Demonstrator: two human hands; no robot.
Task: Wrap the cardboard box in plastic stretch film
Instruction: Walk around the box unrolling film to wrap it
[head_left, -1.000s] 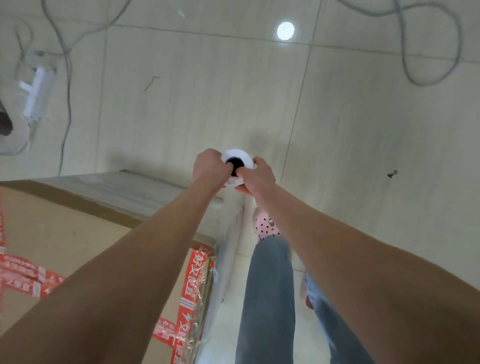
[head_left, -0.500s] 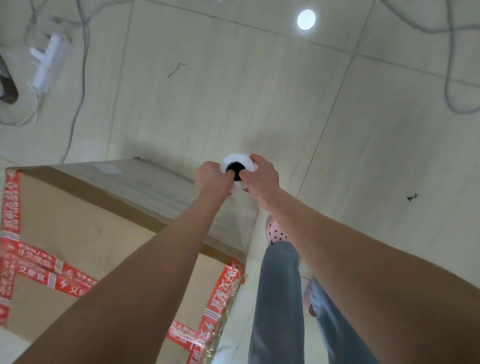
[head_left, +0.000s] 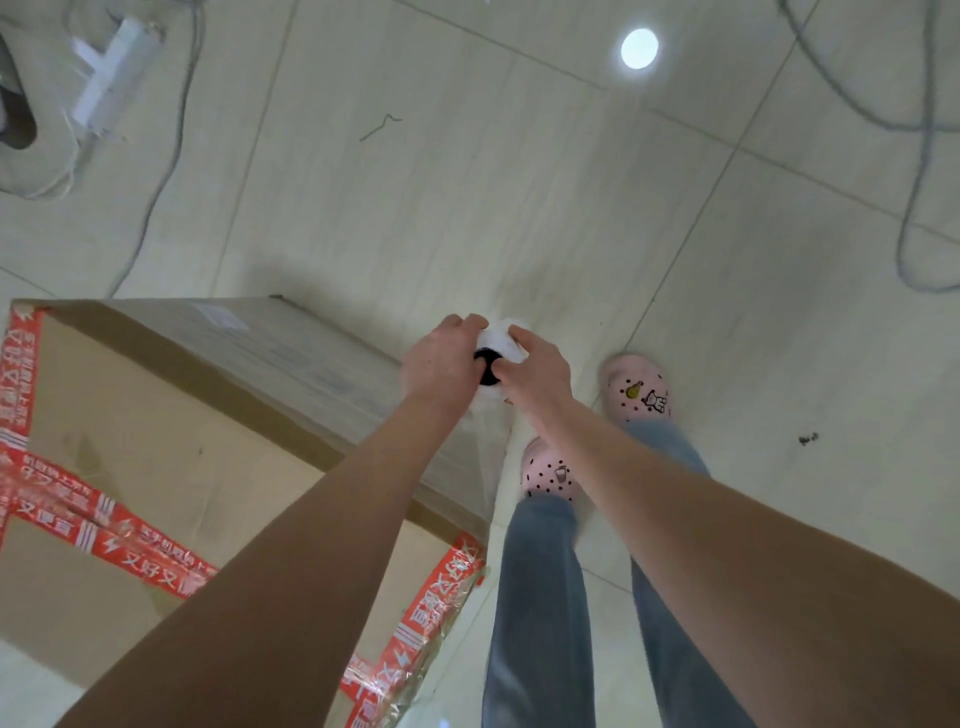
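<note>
A tall cardboard box with red printed tape stands on the floor at lower left. Clear film clings to its right-hand side face. I hold a white roll of stretch film upright, seen end-on with its dark core, just off the box's far right corner. My left hand grips the roll from the left, and my right hand grips it from the right. A sheet of film runs from the roll down to the box's corner.
My legs in blue jeans and pink clogs stand to the right of the box. A white power strip with cables lies at upper left. A grey cable loops on the tiled floor at upper right.
The view has swung so more of the box's top and side shows. Both hands with the roll sit lower and further right in the frame, past the corner, and both feet have come into sight.
</note>
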